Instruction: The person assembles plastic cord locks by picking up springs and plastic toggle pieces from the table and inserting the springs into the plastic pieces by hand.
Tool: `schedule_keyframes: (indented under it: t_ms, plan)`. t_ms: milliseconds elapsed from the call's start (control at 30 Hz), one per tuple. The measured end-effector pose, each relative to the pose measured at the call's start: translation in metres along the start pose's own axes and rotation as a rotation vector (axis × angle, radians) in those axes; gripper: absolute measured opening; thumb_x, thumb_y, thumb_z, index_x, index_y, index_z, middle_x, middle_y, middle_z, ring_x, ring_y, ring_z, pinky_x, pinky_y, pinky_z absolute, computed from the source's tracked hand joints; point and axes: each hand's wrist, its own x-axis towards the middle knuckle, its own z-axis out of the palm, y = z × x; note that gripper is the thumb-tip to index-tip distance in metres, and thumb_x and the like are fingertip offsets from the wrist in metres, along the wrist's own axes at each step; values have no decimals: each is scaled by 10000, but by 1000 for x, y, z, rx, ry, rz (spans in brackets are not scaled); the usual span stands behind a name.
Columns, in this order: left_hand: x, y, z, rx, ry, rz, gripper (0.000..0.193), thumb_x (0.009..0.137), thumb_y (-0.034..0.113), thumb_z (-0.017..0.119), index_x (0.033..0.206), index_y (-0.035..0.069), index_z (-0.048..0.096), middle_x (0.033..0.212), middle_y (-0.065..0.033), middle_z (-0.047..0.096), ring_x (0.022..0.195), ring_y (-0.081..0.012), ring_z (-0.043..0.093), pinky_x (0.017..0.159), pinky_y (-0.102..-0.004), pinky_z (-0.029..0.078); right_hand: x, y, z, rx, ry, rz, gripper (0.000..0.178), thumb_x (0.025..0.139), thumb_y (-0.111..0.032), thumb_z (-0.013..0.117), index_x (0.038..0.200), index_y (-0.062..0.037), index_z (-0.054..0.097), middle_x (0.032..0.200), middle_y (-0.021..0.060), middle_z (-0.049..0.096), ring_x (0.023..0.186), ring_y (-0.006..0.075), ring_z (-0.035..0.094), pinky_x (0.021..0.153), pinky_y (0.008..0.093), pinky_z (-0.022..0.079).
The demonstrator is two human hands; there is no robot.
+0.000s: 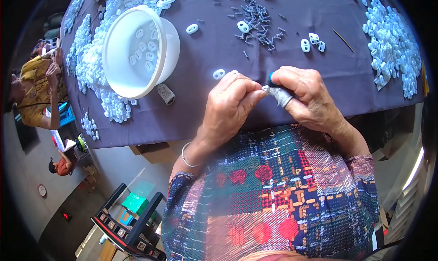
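Observation:
My left hand (230, 103) and my right hand (312, 96) meet near the table's front edge, fingers closed in a pinch. Between their fingertips a small white plastic piece (265, 88) partly shows; the fingers hide most of it. A pale cloth sleeve (280, 96) wraps one right finger, and a blue and black band (272, 79) circles another. Just beyond my left hand lies a white oval two-hole cord lock piece (219, 74). Farther off, a loose heap of small dark coil springs (258, 21) is spread out, with one white oval piece (243, 27) on it.
A white plastic tub (171, 42) holding several oval pieces tilts at the left beside a large heap of them (86, 60). Another heap (394, 51) lies at the right. A thin brown stick (343, 41) and a grey knitted tube (166, 94) lie on the dark cloth. People sit at the left.

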Motion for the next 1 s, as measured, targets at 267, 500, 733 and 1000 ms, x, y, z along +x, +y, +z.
schedule_keyframes:
  t_ms: [267, 500, 733, 1000]
  plan:
    - [-2, 2, -5, -62, 32, -150, 106, 768, 50, 677, 824, -5, 605, 751, -66, 576, 685, -171, 542, 629, -280, 429, 4, 3, 4, 218, 8, 163, 60, 802, 15, 588, 852, 21, 555, 691, 9, 539, 598, 66, 499, 512, 228, 383]
    - [-7, 7, -5, -108, 128, -195, 102, 778, 34, 664, 859, -6, 617, 737, -54, 557, 680, -140, 516, 621, -254, 409, 0, 2, 5, 292, 29, 306, 84, 862, -79, 592, 918, -19, 574, 727, -55, 549, 598, 0, 480, 489, 166, 388]
    - [-10, 3, 3, -73, 102, -133, 72, 785, 15, 651, 836, -8, 605, 722, -58, 562, 668, -144, 507, 615, -256, 401, 0, 4, 8, 193, 46, 150, 120, 846, -38, 586, 941, 27, 550, 745, 1, 553, 673, 63, 512, 587, 209, 430]
    - [-10, -1, 5, -98, 130, -89, 62, 797, 3, 634, 841, -8, 592, 725, -62, 564, 670, -164, 514, 664, -276, 415, -1, 5, 11, 133, 15, 118, 110, 813, 16, 565, 905, 57, 522, 720, 79, 513, 661, 112, 492, 596, 243, 413]
